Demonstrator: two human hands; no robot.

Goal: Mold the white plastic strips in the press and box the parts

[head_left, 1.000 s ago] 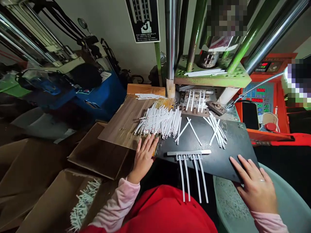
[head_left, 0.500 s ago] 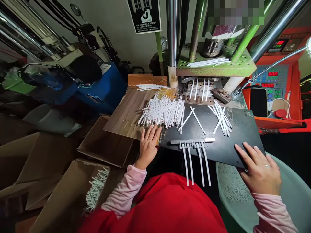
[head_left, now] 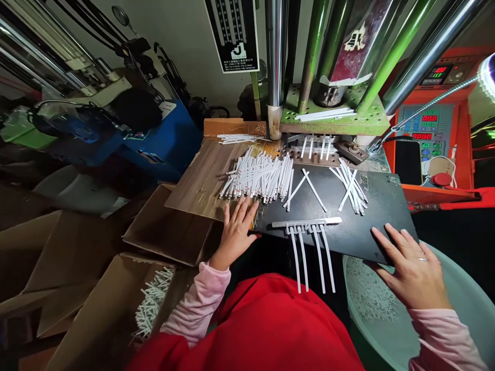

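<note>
My left hand (head_left: 237, 234) lies spread on the front edge of the wooden board (head_left: 193, 178), fingertips just short of a heap of white strips (head_left: 259, 175). Flat on the right corner of the black work plate (head_left: 371, 226) rests my right hand (head_left: 412, 265), fingers apart, a ring on one. Neither hand holds anything. Between them a pale bar (head_left: 307, 222) with clips lies along the plate's front edge, several white strips (head_left: 315, 257) hanging from it. Two crossed strips (head_left: 305, 190) and a small bunch of strips (head_left: 351, 188) lie behind it.
The press's green upper plate (head_left: 336, 122) stands over a mould (head_left: 317, 147) with several strips sticking out. An orange control box (head_left: 429, 126) and phone (head_left: 408, 162) are at right. Below are a pale tub (head_left: 456, 309) and cardboard boxes (head_left: 100, 304). A lamp (head_left: 488, 77) hangs at upper right.
The press's green upper plate, with its rods and ram, has come down closer to the mould. My left thumb has spread outward; both hands otherwise stay nearly in place.
</note>
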